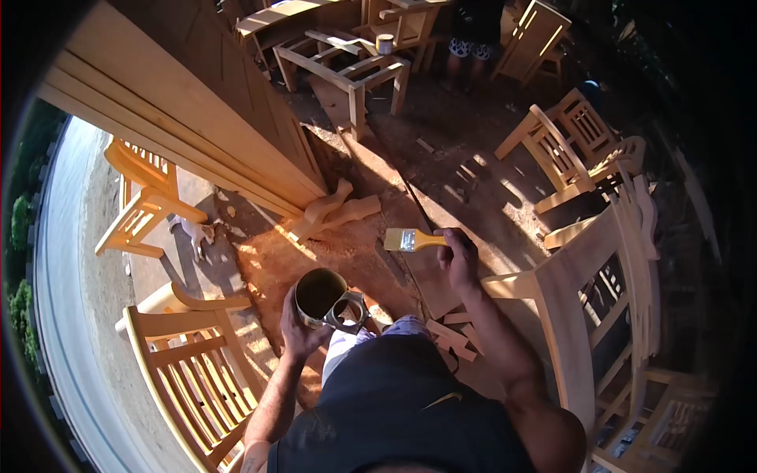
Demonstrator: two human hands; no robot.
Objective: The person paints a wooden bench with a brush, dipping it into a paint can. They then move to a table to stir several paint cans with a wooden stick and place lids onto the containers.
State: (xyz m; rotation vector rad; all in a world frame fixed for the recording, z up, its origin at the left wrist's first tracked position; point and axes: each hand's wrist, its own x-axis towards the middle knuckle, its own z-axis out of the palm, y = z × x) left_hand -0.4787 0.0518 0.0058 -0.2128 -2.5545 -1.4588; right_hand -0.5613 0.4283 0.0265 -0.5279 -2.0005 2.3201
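My left hand (303, 327) is wrapped round the side of an open can (321, 293), held in front of my waist. The can's inside is dark, and I cannot make out how full it is. A ring-shaped metal piece (347, 311) sits against the can's right side. In my right hand (459, 256) is a paintbrush (415, 240), gripped by its yellow handle. Its pale bristles point left, above and to the right of the can, apart from it. A metal band joins bristles and handle.
Slatted wooden chairs stand at the left (189, 370) and right (556, 150). A tall wooden panel (197, 118) leans in from the upper left. Wood offcuts (453, 339) lie by my feet. A table frame (347, 75) bears another can (384, 43). A person (473, 39) stands behind it.
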